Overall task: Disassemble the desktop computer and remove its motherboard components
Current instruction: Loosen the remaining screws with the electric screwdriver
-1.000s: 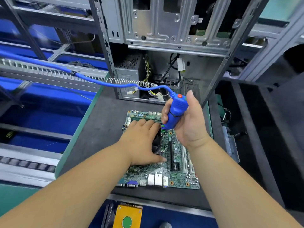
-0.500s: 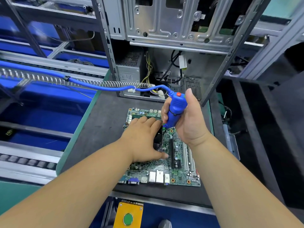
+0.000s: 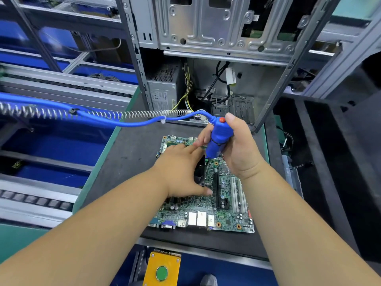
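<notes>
A green motherboard [image 3: 208, 203] lies flat on the tabletop [image 3: 127, 153], pressed under the flat left hand [image 3: 181, 172]. A blue screwdriver [image 3: 219, 139] is gripped by the right hand [image 3: 241, 149] above it. The board is judged rigid, light and fragile, best lifted by its edges.

The left hand [image 3: 181, 172] lies flat over the black cooler, hiding nearly all of it and the left middle of the green motherboard [image 3: 226, 213]. The tip of the blue powered screwdriver [image 3: 218, 139] is hard to make out, lost in shadow between hand and board. The blue hose and wire coil [image 3: 61, 114] run off the left edge. The yellow button box [image 3: 162, 269] is cut by the bottom edge. The print on the grey power supply label [image 3: 160, 98] is too small to read.
</notes>
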A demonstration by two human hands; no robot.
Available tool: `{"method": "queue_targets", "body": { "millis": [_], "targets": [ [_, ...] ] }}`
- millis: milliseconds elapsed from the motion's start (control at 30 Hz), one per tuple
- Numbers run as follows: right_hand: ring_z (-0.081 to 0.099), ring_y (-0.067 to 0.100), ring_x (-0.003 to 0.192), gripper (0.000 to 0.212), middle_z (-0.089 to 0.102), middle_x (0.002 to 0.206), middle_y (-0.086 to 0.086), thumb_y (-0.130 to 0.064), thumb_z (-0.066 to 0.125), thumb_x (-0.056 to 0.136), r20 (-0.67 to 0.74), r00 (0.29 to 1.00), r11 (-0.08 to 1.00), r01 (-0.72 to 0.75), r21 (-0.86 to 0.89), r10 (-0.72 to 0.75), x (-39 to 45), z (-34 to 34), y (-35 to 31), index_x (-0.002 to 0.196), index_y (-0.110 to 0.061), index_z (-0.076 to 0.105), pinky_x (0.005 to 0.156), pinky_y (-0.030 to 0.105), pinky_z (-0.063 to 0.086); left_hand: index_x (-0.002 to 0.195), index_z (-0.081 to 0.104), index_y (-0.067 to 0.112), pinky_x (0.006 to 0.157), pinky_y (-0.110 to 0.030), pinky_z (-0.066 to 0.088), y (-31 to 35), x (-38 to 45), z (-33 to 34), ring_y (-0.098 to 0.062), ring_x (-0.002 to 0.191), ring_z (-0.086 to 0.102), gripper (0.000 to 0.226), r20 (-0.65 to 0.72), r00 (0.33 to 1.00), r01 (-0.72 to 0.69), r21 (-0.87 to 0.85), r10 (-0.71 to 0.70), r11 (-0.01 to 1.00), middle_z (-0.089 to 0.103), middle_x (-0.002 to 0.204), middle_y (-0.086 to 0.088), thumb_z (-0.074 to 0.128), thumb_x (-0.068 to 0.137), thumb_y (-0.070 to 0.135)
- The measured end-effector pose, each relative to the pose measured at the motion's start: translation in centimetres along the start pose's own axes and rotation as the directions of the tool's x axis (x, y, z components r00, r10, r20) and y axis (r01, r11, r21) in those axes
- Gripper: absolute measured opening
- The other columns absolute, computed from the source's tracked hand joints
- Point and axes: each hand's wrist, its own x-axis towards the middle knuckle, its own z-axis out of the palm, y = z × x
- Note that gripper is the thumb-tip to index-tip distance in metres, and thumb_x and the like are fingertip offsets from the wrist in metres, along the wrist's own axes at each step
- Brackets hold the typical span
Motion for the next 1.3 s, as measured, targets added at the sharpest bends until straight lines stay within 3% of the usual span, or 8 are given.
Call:
{"method": "queue_targets", "body": {
  "millis": [133,300,433,700,1100,1300],
  "targets": [
    [0.042,0.024,0.056,0.051,0.048,0.052,0.013,-0.049,0.040,0.079,-0.049,0.999,0.995,-0.001,0.099,0.006,0.1,0.3,-0.2,0.058,-0.004,0.053,0.063,0.037,0.034,0.143,0.032,0.018,0.096,-0.039,0.041,-0.1,0.4,-0.4,-0.023,0.106,0.049,0.113,0.028,1.000,-0.010,0.039,0.008,0.999,0.054,0.125,0.002,0.051,0.057,0.088],
    [0.044,0.024,0.053,0.034,0.049,0.052,0.010,-0.034,0.041,0.077,-0.113,0.994,0.987,0.025,0.160,-0.007,0.1,0.1,-1.3,0.070,-0.003,0.050,0.061,0.036,0.040,0.134,0.041,0.024,0.094,-0.040,0.042,-0.1,0.6,-0.5,-0.021,0.106,0.049,0.103,0.043,0.999,-0.011,0.034,0.009,0.999,0.053,0.121,0.005,0.049,0.055,0.089],
    [0.042,0.023,0.050,0.041,0.049,0.051,0.008,-0.042,0.046,0.082,-0.147,0.989,0.987,0.013,0.158,0.010,0.4,0.4,-1.0,0.069,-0.004,0.050,0.059,0.033,0.041,0.134,0.040,0.024,0.094,-0.039,0.041,-0.1,0.6,-0.4,-0.021,0.106,0.049,0.104,0.041,0.999,-0.008,0.030,0.006,1.000,0.052,0.121,0.006,0.049,0.054,0.089],
    [0.038,0.022,0.046,0.041,0.044,0.046,0.010,-0.050,0.053,0.067,-0.150,0.989,0.998,-0.001,0.065,0.011,1.0,0.7,-0.6,0.052,-0.012,0.052,0.054,0.036,0.033,0.130,0.042,0.023,0.093,-0.040,0.042,0.0,0.4,-0.5,-0.021,0.102,0.049,0.099,0.046,0.999,-0.011,0.031,0.009,0.999,0.053,0.117,0.005,0.050,0.055,0.088],
    [0.043,0.022,0.051,0.044,0.049,0.052,0.009,-0.052,0.055,0.070,-0.130,0.991,0.999,0.002,0.037,0.003,0.8,0.7,-0.5,0.061,-0.009,0.054,0.053,0.034,0.038,0.136,0.038,0.024,0.092,-0.039,0.043,0.0,0.4,-0.9,-0.020,0.101,0.049,0.102,0.057,0.998,-0.009,0.015,0.008,1.000,0.054,0.119,0.007,0.051,0.057,0.087],
    [0.041,0.022,0.051,0.046,0.046,0.051,0.009,-0.056,0.054,0.070,-0.147,0.989,1.000,-0.015,-0.008,0.014,1.2,0.8,-0.4,0.056,-0.013,0.055,0.055,0.037,0.035,0.137,0.038,0.024,0.089,-0.038,0.041,0.1,0.7,-1.1,-0.023,0.103,0.051,0.101,0.072,0.997,-0.011,0.001,0.010,1.000,0.054,0.119,0.005,0.056,0.057,0.083]
  ]
}}
